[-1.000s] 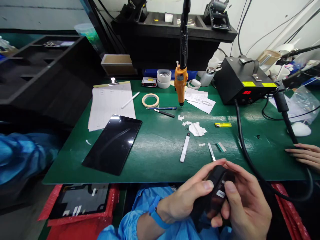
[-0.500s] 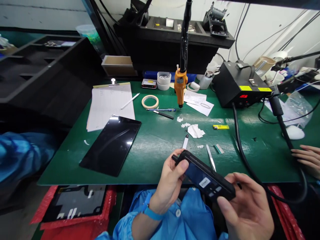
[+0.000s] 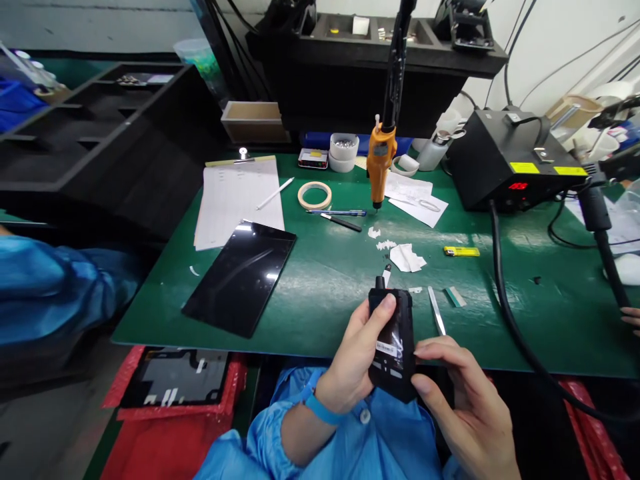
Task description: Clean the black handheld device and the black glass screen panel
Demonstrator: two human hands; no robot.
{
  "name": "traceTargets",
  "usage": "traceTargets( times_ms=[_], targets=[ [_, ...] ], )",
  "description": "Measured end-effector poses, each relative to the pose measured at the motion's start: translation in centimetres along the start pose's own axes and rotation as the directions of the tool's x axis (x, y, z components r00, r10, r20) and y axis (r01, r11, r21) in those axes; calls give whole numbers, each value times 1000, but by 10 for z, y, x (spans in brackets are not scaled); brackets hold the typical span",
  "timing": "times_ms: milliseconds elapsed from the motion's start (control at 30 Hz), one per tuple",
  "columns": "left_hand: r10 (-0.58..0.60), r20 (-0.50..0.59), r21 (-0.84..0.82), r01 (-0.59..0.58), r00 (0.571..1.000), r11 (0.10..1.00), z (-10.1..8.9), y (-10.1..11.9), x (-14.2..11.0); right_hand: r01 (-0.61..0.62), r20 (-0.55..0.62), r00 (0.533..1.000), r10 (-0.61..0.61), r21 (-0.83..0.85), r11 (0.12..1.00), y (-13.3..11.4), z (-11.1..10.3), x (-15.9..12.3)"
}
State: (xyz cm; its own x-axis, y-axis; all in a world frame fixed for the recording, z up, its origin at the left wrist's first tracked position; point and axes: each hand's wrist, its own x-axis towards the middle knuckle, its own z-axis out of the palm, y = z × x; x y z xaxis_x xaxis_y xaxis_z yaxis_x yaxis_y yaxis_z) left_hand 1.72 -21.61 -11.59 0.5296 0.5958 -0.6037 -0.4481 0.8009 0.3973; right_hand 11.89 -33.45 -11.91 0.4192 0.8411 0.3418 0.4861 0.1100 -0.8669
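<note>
My left hand (image 3: pixel 353 357) is wrapped round a black handheld radio (image 3: pixel 391 333) with a stubby antenna, its thumb lying across the top of the dark screen. The radio stands nearly upright, front towards me, with a white barcode label on the screen and a few buttons below. At its lower right edge is my right hand (image 3: pixel 470 400), thumb and forefinger apart and the other fingers curled; the fingertips are at or almost on the casing. Metal tweezers (image 3: pixel 437 311) lie just beyond the radio, and a small white tool (image 3: pixel 387 275) is partly hidden behind its antenna.
A black glass panel (image 3: pixel 241 280) and a clipboard of paper (image 3: pixel 239 200) lie left. An orange electric screwdriver (image 3: pixel 381 160) hangs above the green mat (image 3: pixel 325 300). Yellow lighter (image 3: pixel 461 251), tape roll (image 3: pixel 315 195) and crumpled paper (image 3: pixel 407 258) lie around. The black rework station's (image 3: pixel 510 160) thick hose loops right.
The radio has turned from a slant to nearly upright and moved left. My right hand has shifted left along with it, off its bottom end to its right side. The view has shifted.
</note>
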Motion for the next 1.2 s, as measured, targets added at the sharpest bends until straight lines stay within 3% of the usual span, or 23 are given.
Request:
traceTargets(
  times_ms=[200,333,433,567,800,967,1200],
  targets=[
    [-70,88,52,66,994,996,-1,4,3,-91,82,993,86,58,994,-7,-6,8],
    [-28,91,62,22,995,998,-2,8,6,-122,89,990,113,102,987,-13,-5,8],
    [-18,74,82,12,997,997,-3,11,7,-113,37,993,108,158,981,-12,-1,5],
    [-38,80,93,30,996,995,-6,12,9,-200,-51,976,213,194,960,-7,8,2],
    [-41,70,78,35,997,996,-8,9,12,-240,-60,965,256,199,950,-10,15,5],
    [-66,117,67,59,991,996,-5,9,10,-373,11,919,394,349,860,-8,14,8],
    [-74,110,56,68,991,996,-1,8,8,-464,68,866,495,475,747,4,19,0]
  ],
)
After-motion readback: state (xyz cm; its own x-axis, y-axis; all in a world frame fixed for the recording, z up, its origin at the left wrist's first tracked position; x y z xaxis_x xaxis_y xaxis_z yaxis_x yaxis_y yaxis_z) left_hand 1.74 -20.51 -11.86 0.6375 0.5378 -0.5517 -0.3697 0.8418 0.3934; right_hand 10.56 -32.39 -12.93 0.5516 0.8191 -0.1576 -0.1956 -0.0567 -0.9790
